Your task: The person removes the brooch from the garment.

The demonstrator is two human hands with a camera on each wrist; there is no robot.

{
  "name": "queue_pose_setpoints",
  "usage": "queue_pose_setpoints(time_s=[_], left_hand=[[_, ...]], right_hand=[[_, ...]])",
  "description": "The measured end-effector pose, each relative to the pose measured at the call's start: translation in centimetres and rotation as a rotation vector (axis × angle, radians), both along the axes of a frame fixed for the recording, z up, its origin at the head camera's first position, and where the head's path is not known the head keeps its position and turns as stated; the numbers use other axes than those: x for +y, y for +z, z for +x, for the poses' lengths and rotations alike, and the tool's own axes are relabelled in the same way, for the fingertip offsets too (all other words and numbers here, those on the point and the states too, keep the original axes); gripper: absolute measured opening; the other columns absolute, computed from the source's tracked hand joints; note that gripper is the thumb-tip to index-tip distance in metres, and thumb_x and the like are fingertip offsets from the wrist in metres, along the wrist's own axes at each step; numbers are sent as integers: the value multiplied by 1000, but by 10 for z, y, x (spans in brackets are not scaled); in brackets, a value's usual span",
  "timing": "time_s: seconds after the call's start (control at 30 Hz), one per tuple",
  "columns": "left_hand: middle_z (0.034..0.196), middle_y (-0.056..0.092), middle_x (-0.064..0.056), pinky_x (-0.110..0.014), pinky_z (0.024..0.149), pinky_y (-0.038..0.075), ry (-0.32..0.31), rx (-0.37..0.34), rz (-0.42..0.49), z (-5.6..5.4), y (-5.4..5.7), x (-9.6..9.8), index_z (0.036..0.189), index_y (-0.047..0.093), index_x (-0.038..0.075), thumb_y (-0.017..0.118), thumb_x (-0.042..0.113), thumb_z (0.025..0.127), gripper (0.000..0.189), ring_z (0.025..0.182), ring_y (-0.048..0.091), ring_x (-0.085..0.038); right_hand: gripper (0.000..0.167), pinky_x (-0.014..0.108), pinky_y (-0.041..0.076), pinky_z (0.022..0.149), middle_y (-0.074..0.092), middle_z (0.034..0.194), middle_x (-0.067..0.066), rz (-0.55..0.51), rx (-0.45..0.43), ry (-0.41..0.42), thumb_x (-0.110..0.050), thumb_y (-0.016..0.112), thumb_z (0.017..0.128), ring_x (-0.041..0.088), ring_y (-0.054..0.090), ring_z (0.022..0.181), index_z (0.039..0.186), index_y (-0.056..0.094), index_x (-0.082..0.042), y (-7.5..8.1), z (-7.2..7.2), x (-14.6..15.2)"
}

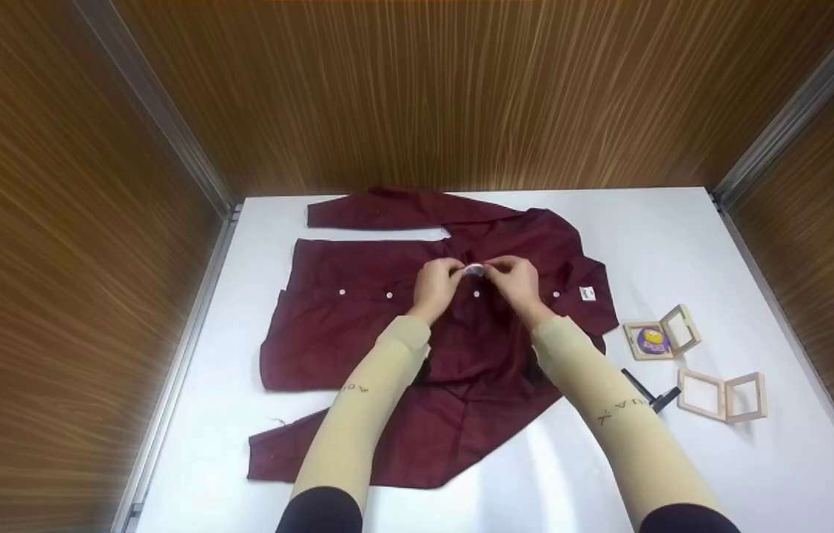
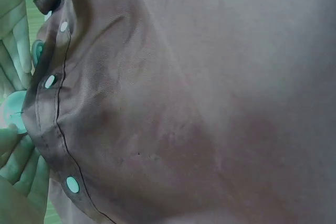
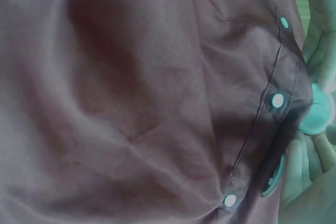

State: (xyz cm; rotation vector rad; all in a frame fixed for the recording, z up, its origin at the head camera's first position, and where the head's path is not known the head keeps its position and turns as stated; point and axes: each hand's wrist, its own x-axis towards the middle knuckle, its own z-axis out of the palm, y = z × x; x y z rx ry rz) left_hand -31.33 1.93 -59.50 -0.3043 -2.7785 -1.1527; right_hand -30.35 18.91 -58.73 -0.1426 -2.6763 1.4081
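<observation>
A dark red button-up shirt [image 1: 328, 348] lies spread on a white table, its collar to the right. Over its button placket, my left hand [image 1: 439, 289] and right hand [image 1: 518, 285] pinch a round pin badge [image 1: 474, 269] from either side. The wrist views show this badge [image 3: 315, 111] from behind, with a thin pin across its back at the fold of the cloth. A second round badge [image 2: 38, 52] sits on the shirt nearer the collar; in the head view it is hidden.
At the right stand two small hinged wooden frames; the upper frame [image 1: 631, 342] holds a purple and yellow badge [image 1: 653, 340], and the lower frame [image 1: 724, 400] stands open. A black angled piece [image 1: 659, 402] lies beside them. Wood-grain panels [image 1: 417, 96] enclose the table.
</observation>
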Motion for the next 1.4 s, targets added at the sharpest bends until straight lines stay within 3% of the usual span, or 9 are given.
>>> queue_pose_setpoints(time_s=[0.13, 0.27, 0.5, 0.87, 1.13, 1.3, 1.4], left_hand=[[108, 83, -6, -35, 93, 60, 1, -17, -1, -1, 2, 3, 106, 83, 7, 73, 15, 101, 14, 104, 77, -23], [110, 82, -7, -36, 93, 60, 3, -36, 5, -3, 5, 7, 109, 82, 6, 71, 15, 103, 16, 105, 76, -24], [108, 82, -11, -38, 92, 61, 13, -32, 32, -4, 5, 9, 111, 81, 2, 70, 12, 103, 17, 101, 77, -26], [105, 83, -9, -33, 88, 61, 40, -88, 36, -7, 2, 9, 115, 81, 6, 73, 11, 100, 17, 99, 77, -22], [104, 82, -8, -32, 88, 60, 67, -122, 47, -4, 1, 8, 112, 82, 6, 75, 11, 97, 17, 98, 77, -21], [104, 83, -7, -33, 88, 60, 74, -115, 59, -3, 1, 8, 110, 83, 8, 76, 10, 96, 16, 98, 76, -21], [107, 83, -6, -35, 91, 60, 64, -108, 55, -3, 2, 8, 111, 84, 9, 75, 11, 97, 16, 101, 77, -21]], right_hand=[[23, 14, 48, 72, 81, 109, 20, -35, -30, -13, -17, 74, 98, 3, 64, 71, 111, 81, 1, 1, -2, 0], [22, 11, 46, 65, 81, 104, 20, -79, -40, -20, -14, 73, 99, -5, 56, 64, 110, 80, 4, 3, -4, 1], [21, 9, 49, 61, 76, 82, 7, -106, -41, -15, -11, 72, 99, -5, 57, 60, 105, 80, 8, 4, -7, 3], [24, 10, 47, 59, 72, 75, 0, -68, -120, -47, -13, 69, 99, -4, 56, 57, 104, 79, 8, 6, -7, -3], [22, 13, 47, 57, 61, 64, -10, -132, -198, -98, -13, 66, 100, 0, 57, 56, 100, 76, 7, -1, -5, -7], [21, 14, 52, 58, 66, 71, -4, -177, -181, -57, -10, 66, 99, 1, 59, 59, 106, 75, 8, -2, -4, -7], [26, 14, 53, 60, 72, 82, 4, -142, -168, -10, -16, 67, 100, 0, 60, 60, 110, 76, 7, 1, -4, -8]])
